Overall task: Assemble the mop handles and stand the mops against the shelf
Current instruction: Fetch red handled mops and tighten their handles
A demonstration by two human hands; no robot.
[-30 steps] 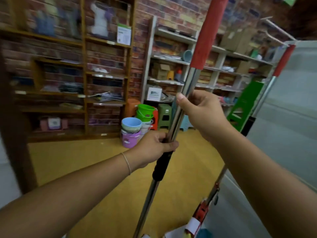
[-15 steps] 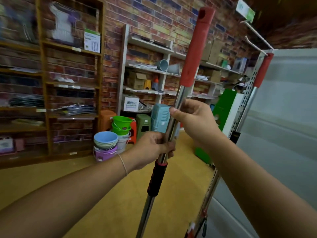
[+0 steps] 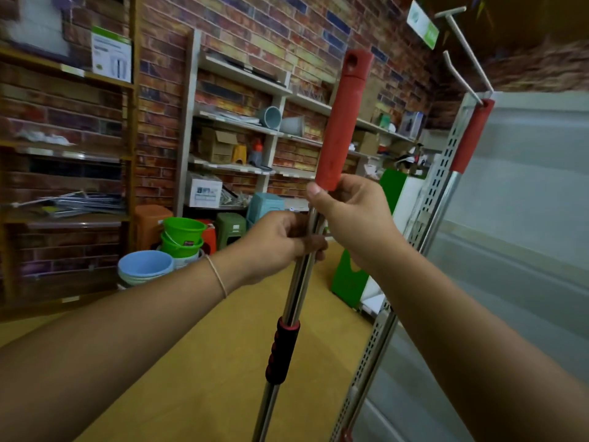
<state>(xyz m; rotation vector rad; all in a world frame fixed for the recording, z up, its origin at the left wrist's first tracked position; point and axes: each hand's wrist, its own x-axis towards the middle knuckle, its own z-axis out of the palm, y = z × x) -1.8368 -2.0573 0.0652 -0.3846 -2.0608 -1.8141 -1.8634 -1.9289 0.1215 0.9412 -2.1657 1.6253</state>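
I hold a steel mop handle (image 3: 298, 291) nearly upright in front of me. Its top ends in a long red grip (image 3: 344, 122), and a black and red collar (image 3: 282, 354) sits lower on the tube. My left hand (image 3: 280, 247) is wrapped around the steel tube well above the collar. My right hand (image 3: 347, 215) pinches the tube just under the red grip. A second mop handle (image 3: 446, 193) with a red top leans against the white slotted shelf upright (image 3: 444, 173) on the right. Both mop heads are out of frame.
A white panelled shelf unit (image 3: 526, 218) fills the right side, with metal hooks (image 3: 462, 68) at its top. Stacked plastic buckets (image 3: 181, 237), basins (image 3: 145, 266) and stools (image 3: 229, 226) stand on the yellow floor by the brick wall. A green sign board (image 3: 350, 275) stands ahead.
Both hands have slid up the tube: the left is now well above the collar, the right just under the red grip. The view has lifted and turned right.
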